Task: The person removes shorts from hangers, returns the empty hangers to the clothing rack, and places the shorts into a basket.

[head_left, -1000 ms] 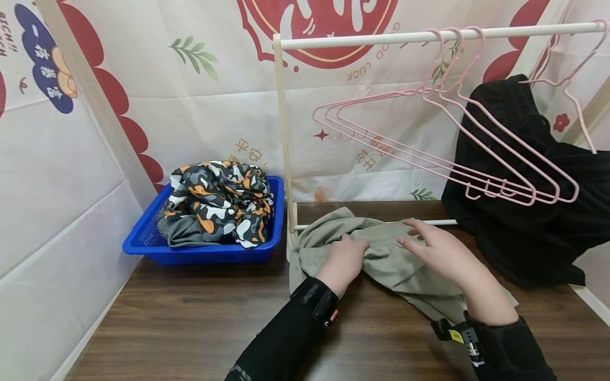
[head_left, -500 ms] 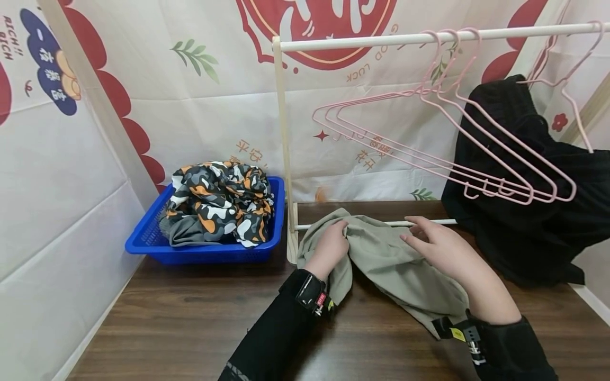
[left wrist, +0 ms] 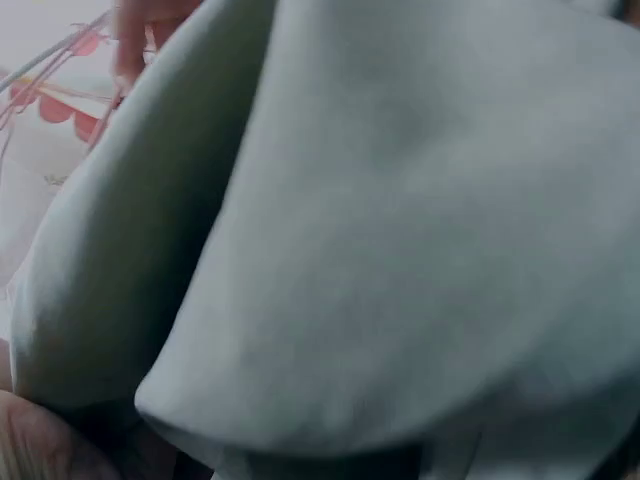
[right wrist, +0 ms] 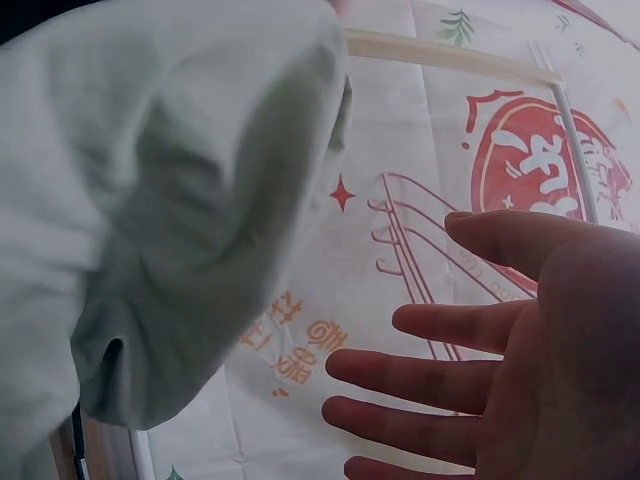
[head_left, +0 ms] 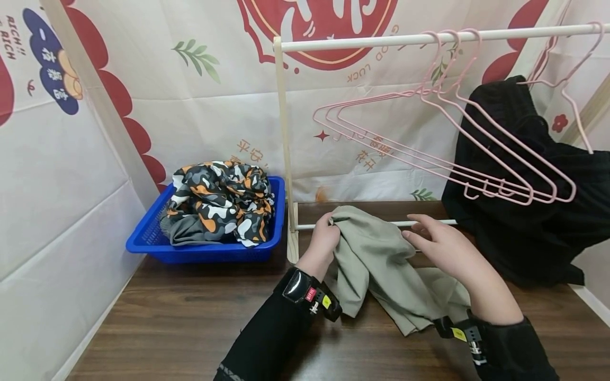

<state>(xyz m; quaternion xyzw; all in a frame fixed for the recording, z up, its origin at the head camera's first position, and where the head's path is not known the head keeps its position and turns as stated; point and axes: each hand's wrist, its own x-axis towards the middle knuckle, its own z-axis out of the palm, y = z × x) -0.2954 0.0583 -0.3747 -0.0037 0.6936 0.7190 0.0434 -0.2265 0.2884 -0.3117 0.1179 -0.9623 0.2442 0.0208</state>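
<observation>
Two hands work over the dark wooden desk (head_left: 190,323), and between them hangs a sage-green cloth garment (head_left: 381,264). The left hand (head_left: 325,238) pinches the garment's upper corner and lifts it just above the desk beside the cream rack post (head_left: 284,132), while its lower folds trail down onto the wood. The right hand (head_left: 440,246) hovers with fingers spread and relaxed, close to the cloth; from the head view I cannot tell whether it touches. The right wrist view settles more: the open fingers (right wrist: 420,380) stand apart from the green fabric (right wrist: 150,220), with the printed backdrop showing between. The left wrist view is nearly filled by blurred green cloth (left wrist: 380,250). Only the head view shows the blue plastic basket (head_left: 143,241) of camouflage clothing (head_left: 219,198), the pink wire hangers (head_left: 429,148) on the rail, and a black garment (head_left: 529,211) hanging at right.
</observation>
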